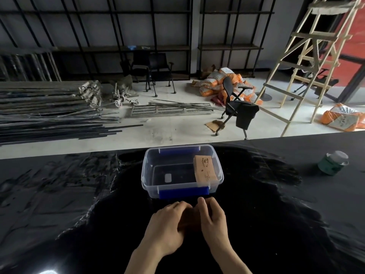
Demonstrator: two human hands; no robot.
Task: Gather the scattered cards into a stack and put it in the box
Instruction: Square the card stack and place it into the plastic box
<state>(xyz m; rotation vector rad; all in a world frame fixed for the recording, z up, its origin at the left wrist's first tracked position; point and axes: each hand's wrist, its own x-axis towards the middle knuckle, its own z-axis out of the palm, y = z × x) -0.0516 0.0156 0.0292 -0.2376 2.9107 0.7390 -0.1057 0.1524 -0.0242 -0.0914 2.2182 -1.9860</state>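
On the near side of the black surface (276, 194), just in front of the clear plastic box (220, 177), the person's two hands are pressed together around a small brown bundle of cards (190, 219). The left hand (167, 224) curls over the left edge and the right hand (213, 216) closes against the right edge, so each grip is closed on the cards, squaring them between the palms; most of the stack is hidden under the fingers and I cannot tell how neat it is. No loose cards show elsewhere on the dark top, so the gathering looks finished and the step in hand seems to be tidying the pile. The box stands open just beyond the hands, its blue latch (183, 191) facing them, and a tan card pack (204, 170) already leans inside against the right wall, leaving the left part of the floor bare. The next move, as I judge it, calls for lifting the bundle without letting it fan, carrying it over the near rim and lowering it into that free left space. Far to the right stands a green jar (332, 163), well apart.
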